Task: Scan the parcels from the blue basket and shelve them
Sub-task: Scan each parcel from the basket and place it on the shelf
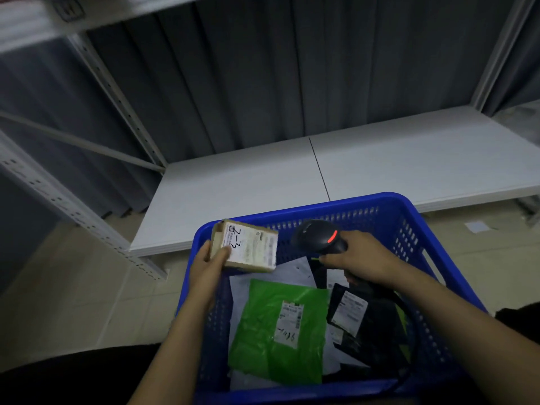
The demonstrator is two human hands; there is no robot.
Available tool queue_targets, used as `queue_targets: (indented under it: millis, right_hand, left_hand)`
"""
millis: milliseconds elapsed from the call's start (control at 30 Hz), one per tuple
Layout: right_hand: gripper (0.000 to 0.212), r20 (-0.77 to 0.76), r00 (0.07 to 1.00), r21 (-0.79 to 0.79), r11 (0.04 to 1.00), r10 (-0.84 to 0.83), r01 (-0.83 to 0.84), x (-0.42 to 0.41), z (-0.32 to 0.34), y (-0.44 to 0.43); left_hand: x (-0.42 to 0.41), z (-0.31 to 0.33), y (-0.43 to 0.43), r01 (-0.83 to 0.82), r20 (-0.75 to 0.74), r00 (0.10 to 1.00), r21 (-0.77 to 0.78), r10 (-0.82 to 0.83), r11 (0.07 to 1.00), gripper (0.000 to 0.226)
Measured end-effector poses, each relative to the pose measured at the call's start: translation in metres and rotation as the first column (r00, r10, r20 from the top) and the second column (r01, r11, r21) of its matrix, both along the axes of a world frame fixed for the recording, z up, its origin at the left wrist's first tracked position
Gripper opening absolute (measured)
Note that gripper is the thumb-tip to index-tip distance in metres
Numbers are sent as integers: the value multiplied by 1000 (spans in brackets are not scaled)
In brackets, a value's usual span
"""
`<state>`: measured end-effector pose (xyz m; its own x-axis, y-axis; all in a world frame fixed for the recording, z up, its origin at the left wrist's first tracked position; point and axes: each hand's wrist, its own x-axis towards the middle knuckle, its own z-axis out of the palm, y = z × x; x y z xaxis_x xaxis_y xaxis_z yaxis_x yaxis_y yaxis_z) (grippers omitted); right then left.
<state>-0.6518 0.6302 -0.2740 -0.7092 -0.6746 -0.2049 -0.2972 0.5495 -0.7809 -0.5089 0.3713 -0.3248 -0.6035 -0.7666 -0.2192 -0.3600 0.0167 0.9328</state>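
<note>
One wide white shelf board [409, 159] lies beyond a blue perforated plastic basket [409, 217] holding a green plastic mailer [263, 331], a black mailer [380, 327] and white mailers [292, 271]. Above its far left corner the left hand [207, 267] pinches a small labelled brown cardboard box [248, 247] between thumb and fingers. Just beside it, the right hand [362, 258] has its fingers curled round a black handheld scanner [317, 236].

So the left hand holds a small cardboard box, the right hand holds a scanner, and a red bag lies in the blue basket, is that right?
Not quite. The head view shows the bag in the blue basket is green, not red. The rest stands: the left hand holds the small cardboard box and the right hand holds the scanner.
</note>
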Motion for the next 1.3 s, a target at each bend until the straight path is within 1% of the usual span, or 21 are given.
queue_targets:
  millis: [67,200,367,567,667,700,833,933,1033,1067,1167,1200,1233,1267,1300]
  right_hand:
    - [22,-48,996,84,994,80,-76,2,-3,-2]
    - [19,-44,984,140,977,170,-162,5,-13,-5]
    - [18,-6,980,144,970,197,-194,7,-14,-7]
    - [19,18,973,162,959,231,-231,8,-11,-8]
    - [15,31,973,153,961,228,-230,7,-13,-9]
    - [15,36,973,149,962,226,-229,7,-14,-9]
    - [22,47,973,132,964,225,-229,7,-13,-9]
    - [23,44,983,88,980,176,-180,7,-12,-8]
    - [22,30,997,-19,997,74,-74,6,-8,-5]
    - [20,35,999,-67,997,32,-29,6,-6,-3]
    - [15,140,986,-223,967,-91,121,8,4,-2]
    - [14,195,972,-286,941,-130,183,9,7,-2]
    - [14,233,957,-339,909,-171,245,10,10,-3]
    - [13,234,949,-381,878,-212,290,10,14,-4]
    - [12,206,945,-413,853,-254,319,10,19,-4]
  left_hand:
    - [-3,4,-13,-15,59,998,-44,18,999,64]
    - [-8,17,-17,-3,107,994,-105,14,994,62]
    - [-12,14,-22,-9,104,994,-140,24,990,59]
    - [-13,11,-20,-6,50,999,-142,13,990,40]
    - [-12,10,-22,7,57,998,-118,0,993,20]
    - [-12,11,-21,12,56,998,-115,-5,993,17]
    - [-12,13,-20,13,45,999,-101,-9,995,16]
    - [-13,13,-19,-9,12,1000,-65,10,998,18]
    - [-18,19,-13,-6,-35,999,-1,6,1000,19]
    - [-21,23,-10,21,-52,998,27,-20,999,23]
    - [-36,39,4,103,-90,991,88,-96,991,56]
    - [-43,47,10,140,-99,987,106,-130,984,55]
    - [-50,57,19,178,-116,980,113,-165,978,45]
    - [-58,66,26,217,-130,971,121,-201,969,36]
    - [-65,76,34,250,-148,962,124,-231,960,33]
